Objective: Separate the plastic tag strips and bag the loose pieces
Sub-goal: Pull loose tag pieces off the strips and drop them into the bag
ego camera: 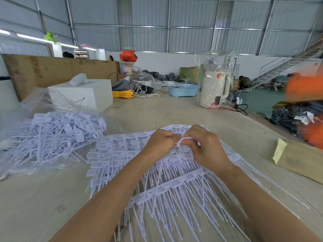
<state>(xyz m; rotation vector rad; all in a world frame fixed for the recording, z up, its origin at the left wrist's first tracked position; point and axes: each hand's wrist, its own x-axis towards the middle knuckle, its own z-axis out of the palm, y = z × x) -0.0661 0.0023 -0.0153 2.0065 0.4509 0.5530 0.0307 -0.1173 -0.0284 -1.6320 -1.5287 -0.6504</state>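
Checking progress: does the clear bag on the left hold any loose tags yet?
Yes, partly filled: a heap of loose tags lies inside the crumpled clear bag. Its mouth cannot be made out.

The hands point(181, 142) cover the spot where they pinch the tag strips point(157, 180), hiding the grip itself. The clear bag point(21, 109) of loose pieces runs off the left edge; orange shapes point(304, 88) at right are blurred beyond telling.
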